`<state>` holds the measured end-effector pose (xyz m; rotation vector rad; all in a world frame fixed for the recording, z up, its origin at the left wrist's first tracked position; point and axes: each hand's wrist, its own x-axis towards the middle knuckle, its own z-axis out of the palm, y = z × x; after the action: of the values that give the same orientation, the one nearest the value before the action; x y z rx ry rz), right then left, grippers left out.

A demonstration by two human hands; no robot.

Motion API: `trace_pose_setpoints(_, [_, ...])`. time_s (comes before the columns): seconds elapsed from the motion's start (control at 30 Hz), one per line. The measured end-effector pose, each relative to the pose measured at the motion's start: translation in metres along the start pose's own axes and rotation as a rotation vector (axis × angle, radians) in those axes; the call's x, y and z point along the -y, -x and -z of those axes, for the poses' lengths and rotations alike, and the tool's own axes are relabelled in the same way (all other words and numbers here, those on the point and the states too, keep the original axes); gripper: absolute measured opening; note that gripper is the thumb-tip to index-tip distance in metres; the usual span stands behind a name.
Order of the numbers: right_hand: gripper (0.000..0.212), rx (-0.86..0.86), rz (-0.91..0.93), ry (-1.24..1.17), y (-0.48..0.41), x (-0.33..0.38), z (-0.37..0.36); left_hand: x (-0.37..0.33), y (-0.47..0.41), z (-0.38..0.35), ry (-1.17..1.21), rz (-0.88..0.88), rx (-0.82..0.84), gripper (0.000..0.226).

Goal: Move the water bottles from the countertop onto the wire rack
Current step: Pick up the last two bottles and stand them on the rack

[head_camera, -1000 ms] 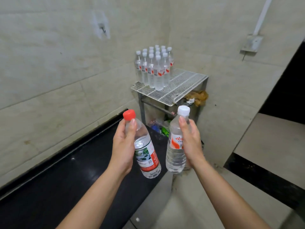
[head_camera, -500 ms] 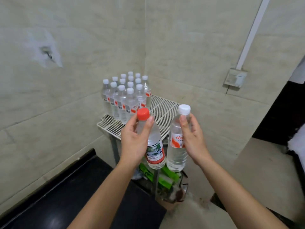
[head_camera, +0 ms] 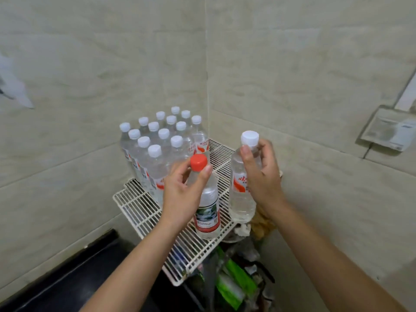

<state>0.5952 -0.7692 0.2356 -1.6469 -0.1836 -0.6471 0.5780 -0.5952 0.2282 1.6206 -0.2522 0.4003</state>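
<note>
Red-capped clear plastic water bottle [head_camera: 206,212] stands upright in the left hand [head_camera: 182,194], its grip pinching the neck. Right hand [head_camera: 262,176] pinches a white-capped clear bottle [head_camera: 242,190] over the white wire rack [head_camera: 144,212], right of the far cluster of white-capped bottles [head_camera: 157,145].

Two bare arms come up from the bottom of the picture. No sleeves show on them, and nothing is worn on the wrists. The left hand [head_camera: 182,194] and the right hand [head_camera: 262,176] have no gloves and no rings. The fingernails are short and plain, with no paint.
</note>
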Motion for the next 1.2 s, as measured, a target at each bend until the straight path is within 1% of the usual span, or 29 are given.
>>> trace_pose_setpoints(0.07, [0.026, 0.08, 0.005, -0.018, -0.037, -0.026, 0.002, 0.013, -0.019, -0.023, -0.07, 0.009, -0.07, 0.02])
trace_pose_setpoints(0.27, [0.021, 0.35, -0.044, -0.111, -0.119, -0.106, 0.001, 0.038, -0.069, -0.072, -0.166, 0.125, -0.252, 0.02])
trace_pose_setpoints(0.37, [0.014, 0.491, -0.029, -0.152, -0.138, -0.137, -0.006, 0.046, -0.084, -0.079, -0.222, 0.174, -0.337, 0.026])
trace_pose_setpoints(0.43, [0.015, 0.522, -0.023, -0.184, -0.146, -0.154, -0.007, 0.049, -0.087, -0.08, -0.264, 0.191, -0.363, 0.03])
trace_pose_setpoints(0.53, [0.015, 0.582, -0.038, -0.208, -0.158, -0.165, -0.004, 0.048, -0.087, -0.081, -0.357, 0.191, -0.348, 0.031])
trace_pose_setpoints(0.6, [0.016, 0.627, -0.023, -0.204, -0.166, -0.167, 0.0, 0.043, -0.086, -0.08, -0.416, 0.17, -0.338, 0.042])
trace_pose_setpoints(0.67, [0.016, 0.67, 0.038, -0.151, -0.175, -0.165, 0.004, 0.034, -0.085, -0.078, -0.511, 0.129, -0.332, 0.049])
trace_pose_setpoints(0.73, [0.027, 0.742, 0.1, -0.06, -0.185, -0.161, 0.009, 0.026, -0.085, -0.076, -0.619, 0.072, -0.294, 0.045])
trace_pose_setpoints(0.8, [0.038, 0.82, 0.108, -0.033, -0.192, -0.155, 0.015, 0.019, -0.086, -0.072, -0.689, 0.068, -0.22, 0.046])
trace_pose_setpoints(0.9, [0.038, 0.898, 0.11, -0.028, -0.198, -0.143, 0.023, 0.007, -0.089, -0.065, -0.754, 0.135, -0.056, 0.053])
trace_pose_setpoints(0.97, [0.035, 0.937, 0.136, 0.021, -0.201, -0.136, 0.027, 0.001, -0.093, -0.064, -0.776, 0.152, 0.05, 0.052])
trace_pose_setpoints(1.0, [0.037, 0.957, 0.147, 0.045, -0.202, -0.132, 0.027, -0.002, -0.096, -0.065, -0.793, 0.157, 0.082, 0.051])
trace_pose_setpoints(1.03, [0.042, 0.978, 0.158, 0.068, -0.203, -0.128, 0.027, -0.003, -0.099, -0.066, -0.809, 0.166, 0.088, 0.049])
trace_pose_setpoints(1.1, [0.053, 1.006, 0.182, 0.122, -0.208, -0.122, 0.025, -0.005, -0.106, -0.068, -0.845, 0.176, 0.031, 0.043])
trace_pose_setpoints(1.13, [0.052, 1.017, 0.193, 0.152, -0.211, -0.119, 0.022, -0.006, -0.11, -0.07, -0.87, 0.181, -0.017, 0.042])
trace_pose_setpoints(1.2, [0.042, 1.041, 0.2, 0.199, -0.218, -0.114, 0.015, -0.007, -0.118, -0.073, -0.921, 0.174, -0.089, 0.044])
